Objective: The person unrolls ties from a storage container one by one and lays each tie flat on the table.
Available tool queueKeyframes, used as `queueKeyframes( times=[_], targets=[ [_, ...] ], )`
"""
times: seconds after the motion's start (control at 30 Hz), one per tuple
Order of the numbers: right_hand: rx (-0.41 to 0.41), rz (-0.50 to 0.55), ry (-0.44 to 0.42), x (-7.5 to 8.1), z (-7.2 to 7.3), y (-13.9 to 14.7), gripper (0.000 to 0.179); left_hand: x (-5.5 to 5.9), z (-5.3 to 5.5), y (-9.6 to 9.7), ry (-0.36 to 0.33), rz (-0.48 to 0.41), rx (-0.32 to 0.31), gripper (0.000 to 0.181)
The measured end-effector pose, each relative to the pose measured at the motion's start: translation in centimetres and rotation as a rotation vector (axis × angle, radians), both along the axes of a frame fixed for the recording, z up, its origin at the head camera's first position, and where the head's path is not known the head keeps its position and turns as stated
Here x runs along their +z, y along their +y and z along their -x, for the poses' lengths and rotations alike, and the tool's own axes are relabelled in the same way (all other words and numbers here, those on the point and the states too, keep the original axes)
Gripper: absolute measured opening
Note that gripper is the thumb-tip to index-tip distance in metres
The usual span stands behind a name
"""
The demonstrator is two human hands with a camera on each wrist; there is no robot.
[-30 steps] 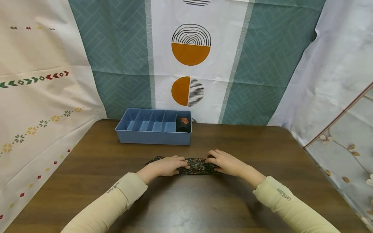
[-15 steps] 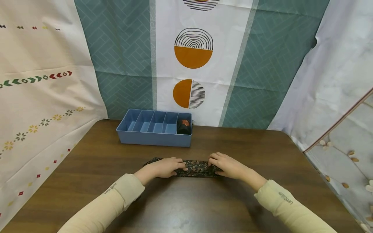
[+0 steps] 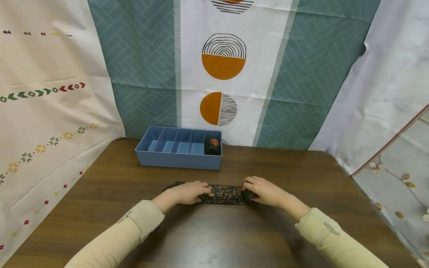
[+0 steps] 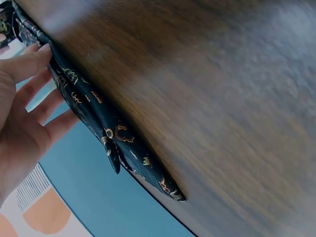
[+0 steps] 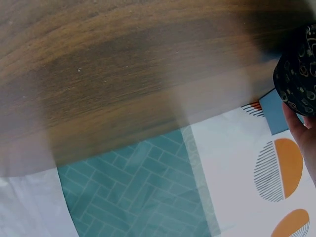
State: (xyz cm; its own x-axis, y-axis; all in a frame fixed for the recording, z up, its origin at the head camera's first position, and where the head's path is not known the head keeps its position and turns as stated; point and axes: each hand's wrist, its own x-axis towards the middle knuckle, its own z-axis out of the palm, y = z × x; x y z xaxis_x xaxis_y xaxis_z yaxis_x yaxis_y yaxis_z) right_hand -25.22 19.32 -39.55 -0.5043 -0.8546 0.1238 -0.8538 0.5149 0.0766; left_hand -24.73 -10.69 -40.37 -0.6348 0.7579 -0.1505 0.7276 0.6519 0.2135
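A long folded strip of black cloth point(image 3: 225, 193) with a gold and orange print lies crosswise on the table in the head view. My left hand point(image 3: 190, 192) grips its left part. In the left wrist view that hand's thumb lies along one edge, with fingers on the other side, and the cloth point(image 4: 111, 131) tapers to a loose, creased tip beyond them. At the right end, my right hand point(image 3: 263, 190) curls its fingers over a bunched part. This bunched cloth point(image 5: 298, 74) looks thick and rounded in the right wrist view, where most of the hand is out of frame.
Behind the hands stands a blue divided box point(image 3: 179, 160) near the table's back edge. A rolled black item point(image 3: 212, 147) with an orange-red leaf print fills its rightmost compartment. Patterned curtains point(image 3: 140, 74) hang behind and beside the brown wooden table point(image 3: 207, 238).
Both hands have drawn slightly apart, the left one leftward and the right one rightward, so more of the cloth shows between them. The head view has shifted a little.
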Motion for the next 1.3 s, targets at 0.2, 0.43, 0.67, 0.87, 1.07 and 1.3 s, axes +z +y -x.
queueKeyframes(
  times=[0.2, 0.43, 0.67, 0.87, 1.07, 1.3],
  targets=[
    [-0.021, 0.001, -0.040, 0.3, -0.1, 0.1, 0.037, 0.1, 0.0, -0.2, 0.002, -0.008, -0.005, 0.038],
    [-0.029, -0.023, -0.021, 0.2, -0.2, 0.3, 0.044, 0.0, -0.2, -0.9, 0.013, -0.022, -0.008, 0.036],
    [-0.036, 0.006, -0.026, 0.1, -0.3, 0.7, 0.058, 0.0, -0.2, -1.5, 0.011, -0.019, 0.005, 0.035],
    [-0.010, 0.003, 0.004, -0.1, -0.2, 0.7, 0.052, 0.0, -0.3, -1.8, 0.021, -0.014, -0.006, 0.036],
    [-0.072, -0.048, -0.049, -0.2, -0.3, 0.6, 0.049, -0.2, -0.4, -2.2, 0.006, -0.014, -0.001, 0.037],
    [-0.071, -0.032, -0.057, 0.0, -0.4, 0.6, 0.059, 0.2, 0.0, -2.3, -0.083, -0.005, 0.034, 0.044]
  ],
)
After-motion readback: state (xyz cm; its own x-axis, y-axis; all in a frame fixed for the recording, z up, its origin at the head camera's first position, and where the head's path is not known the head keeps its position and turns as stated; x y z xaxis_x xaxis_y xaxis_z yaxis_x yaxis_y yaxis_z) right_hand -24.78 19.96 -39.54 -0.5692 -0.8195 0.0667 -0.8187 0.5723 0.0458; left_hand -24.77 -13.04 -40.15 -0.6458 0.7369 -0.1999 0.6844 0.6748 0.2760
